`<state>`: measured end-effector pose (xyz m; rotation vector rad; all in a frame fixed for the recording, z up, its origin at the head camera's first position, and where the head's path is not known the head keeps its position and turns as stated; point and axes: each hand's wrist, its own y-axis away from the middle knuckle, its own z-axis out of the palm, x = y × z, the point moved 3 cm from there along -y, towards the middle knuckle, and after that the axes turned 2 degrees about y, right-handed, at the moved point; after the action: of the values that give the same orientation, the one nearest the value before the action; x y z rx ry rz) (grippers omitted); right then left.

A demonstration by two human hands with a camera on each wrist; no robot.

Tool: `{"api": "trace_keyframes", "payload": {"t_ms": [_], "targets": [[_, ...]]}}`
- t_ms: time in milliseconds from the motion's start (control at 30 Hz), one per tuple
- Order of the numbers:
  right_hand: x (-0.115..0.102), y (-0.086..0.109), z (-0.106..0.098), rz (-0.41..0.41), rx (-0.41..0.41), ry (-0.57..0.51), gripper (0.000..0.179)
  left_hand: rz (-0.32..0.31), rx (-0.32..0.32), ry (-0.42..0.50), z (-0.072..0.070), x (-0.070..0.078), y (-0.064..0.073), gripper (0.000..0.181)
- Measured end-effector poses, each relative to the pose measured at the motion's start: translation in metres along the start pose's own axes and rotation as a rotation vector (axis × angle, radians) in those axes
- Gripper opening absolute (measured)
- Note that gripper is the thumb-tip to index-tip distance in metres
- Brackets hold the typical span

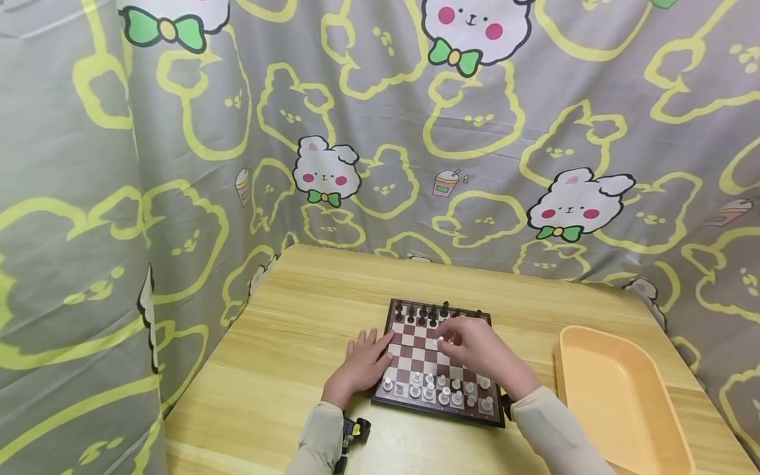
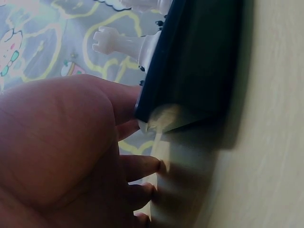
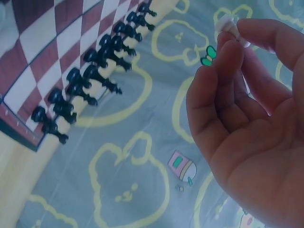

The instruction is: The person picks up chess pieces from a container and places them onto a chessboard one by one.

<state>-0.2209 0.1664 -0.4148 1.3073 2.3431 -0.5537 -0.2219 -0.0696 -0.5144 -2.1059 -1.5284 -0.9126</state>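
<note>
A chessboard [image 1: 417, 353] with dark red and white squares lies on the table. Black chess pieces [image 1: 423, 313] line its far side, white ones [image 1: 444, 394] its near side. My left hand [image 1: 359, 367] rests at the board's left edge; the left wrist view shows the thumb against the board and other fingertips on the table. A white rook [image 2: 116, 42] stands near that edge. Above the middle of the board, my right hand [image 1: 475, 346] pinches a small white chess piece [image 3: 226, 26] between thumb and fingertips. Its fingers partly cover the piece, so its exact kind is unclear.
An orange-yellow plastic tray [image 1: 617, 389] stands on the wooden table [image 1: 267, 369] to the right of the board. A grey curtain [image 1: 380, 119] with yellow cartoon outlines hangs behind the table and along its left side.
</note>
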Motion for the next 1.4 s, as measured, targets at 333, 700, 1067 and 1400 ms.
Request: {"api": "trace_keyframes", "payload": {"t_ms": [333, 700, 1067, 1400], "targets": [[-0.009, -0.004, 0.023, -0.025, -0.072, -0.007, 0.014, -0.005, -0.005, -0.010, 0.001, -0.002, 0.000, 0.053], [-0.015, -0.015, 0.045, -0.097, -0.156, -0.041, 0.011, 0.001, -0.003, -0.038, -0.004, 0.001, -0.003, 0.053], [-0.022, -0.014, 0.068, -0.194, -0.159, 0.092, 0.005, -0.006, 0.005, -0.036, 0.003, 0.006, 0.000, 0.052], [-0.023, -0.015, 0.072, -0.195, -0.175, 0.154, 0.004, 0.001, 0.011, -0.025, 0.006, 0.008, -0.001, 0.051]]}}
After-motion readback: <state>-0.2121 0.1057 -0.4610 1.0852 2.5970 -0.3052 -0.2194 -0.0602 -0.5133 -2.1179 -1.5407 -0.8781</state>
